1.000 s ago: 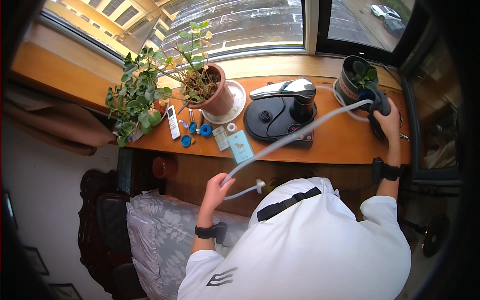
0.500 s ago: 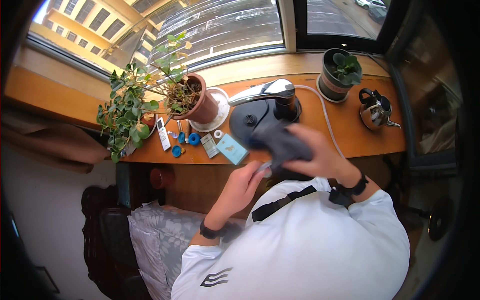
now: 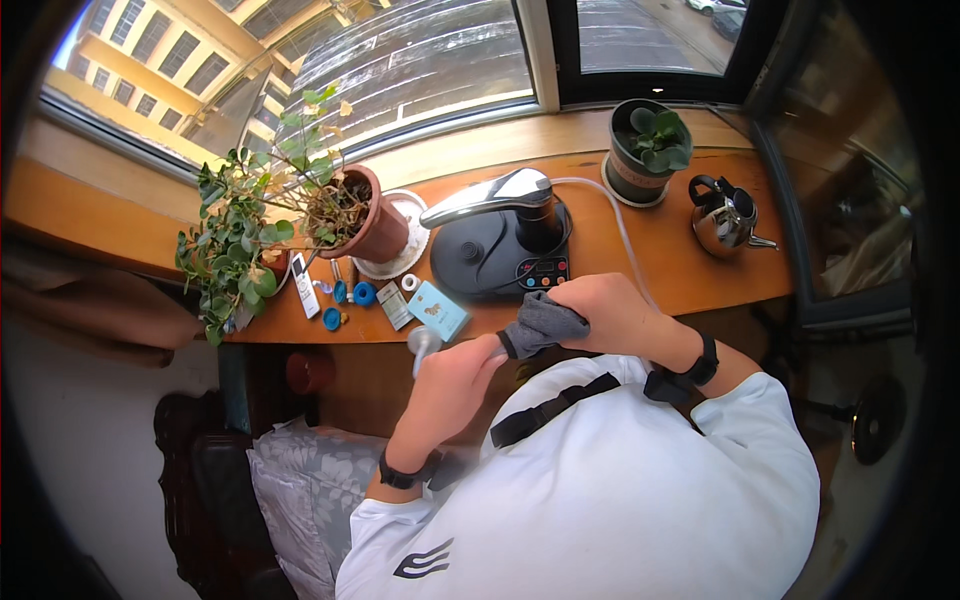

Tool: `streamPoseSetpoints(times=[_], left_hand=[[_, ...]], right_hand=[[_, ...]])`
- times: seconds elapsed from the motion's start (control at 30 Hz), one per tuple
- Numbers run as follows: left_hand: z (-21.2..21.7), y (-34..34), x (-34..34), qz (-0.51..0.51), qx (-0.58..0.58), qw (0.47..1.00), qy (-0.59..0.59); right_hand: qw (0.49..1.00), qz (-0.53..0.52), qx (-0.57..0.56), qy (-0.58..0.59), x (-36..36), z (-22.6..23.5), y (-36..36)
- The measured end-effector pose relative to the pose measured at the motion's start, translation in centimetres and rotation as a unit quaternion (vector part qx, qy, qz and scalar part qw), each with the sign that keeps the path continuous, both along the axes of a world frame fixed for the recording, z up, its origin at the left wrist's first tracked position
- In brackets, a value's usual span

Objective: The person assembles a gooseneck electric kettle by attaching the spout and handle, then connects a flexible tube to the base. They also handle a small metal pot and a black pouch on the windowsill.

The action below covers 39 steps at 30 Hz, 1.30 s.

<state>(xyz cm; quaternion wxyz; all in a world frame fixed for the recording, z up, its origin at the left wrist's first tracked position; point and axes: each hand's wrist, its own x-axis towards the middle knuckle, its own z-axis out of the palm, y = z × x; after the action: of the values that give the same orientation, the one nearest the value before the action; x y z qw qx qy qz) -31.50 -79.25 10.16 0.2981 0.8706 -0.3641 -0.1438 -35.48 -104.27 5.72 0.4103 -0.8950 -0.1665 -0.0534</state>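
Observation:
My right hand (image 3: 605,312) is closed around a bunched dark grey cloth (image 3: 545,328), in front of the table's near edge. To its left, my left hand (image 3: 455,380) is closed too, its fingertips against the cloth's left end. A pale, whitish object with a rounded end (image 3: 424,342) sticks out past the far side of my left hand. The rest of it is hidden by the hand, and its kind does not show. Just beyond it on the table lies a light blue packet (image 3: 438,311).
A black appliance (image 3: 490,255) with a chrome spout stands mid-table. Right of it are a potted plant (image 3: 648,150) and a steel kettle (image 3: 722,220). Leftward are a brown plant pot (image 3: 382,235), a white remote control (image 3: 304,286), a blue tape roll (image 3: 364,294) and a grey-white packet (image 3: 394,307).
The cloth has come down and nearer with my right hand, uncovering the appliance's control panel. My left hand has turned, and the pale object now points away to the left. The view has shifted slightly.

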Motion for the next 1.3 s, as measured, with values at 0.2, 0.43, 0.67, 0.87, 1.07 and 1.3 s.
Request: streamPoseSetpoints(times=[0.2,0.43,0.67,0.87,1.07,1.3], left_hand=[[1.1,0.7,0.2,0.036,-0.033,0.997,0.054],[2.0,0.2,-0.3,0.075,-0.037,0.992,0.099],[1.6,-2.6,-2.6,0.096,-0.06,0.991,0.069],[1.6,-4.3,-3.1,0.123,-0.082,0.987,0.058],[1.6,-4.1,-1.2,0.129,-0.087,0.987,0.049],[-0.4,-4.3,0.9,0.123,-0.139,0.983,-0.004]], right_hand=[[0.994,-0.068,-0.03,-0.079,-1.1,-2.4,-2.3],[0.982,-0.129,-0.083,-0.108,-2.9,-4.4,-7.6],[0.985,-0.113,-0.068,-0.115,-4.2,-4.7,-10.0],[0.98,-0.112,-0.046,-0.157,-4.6,-4.8,-11.2],[0.979,-0.134,-0.083,-0.129,-4.9,-3.4,-13.4],[0.992,-0.122,0.027,-0.006,-4.5,-2.9,-12.0]])
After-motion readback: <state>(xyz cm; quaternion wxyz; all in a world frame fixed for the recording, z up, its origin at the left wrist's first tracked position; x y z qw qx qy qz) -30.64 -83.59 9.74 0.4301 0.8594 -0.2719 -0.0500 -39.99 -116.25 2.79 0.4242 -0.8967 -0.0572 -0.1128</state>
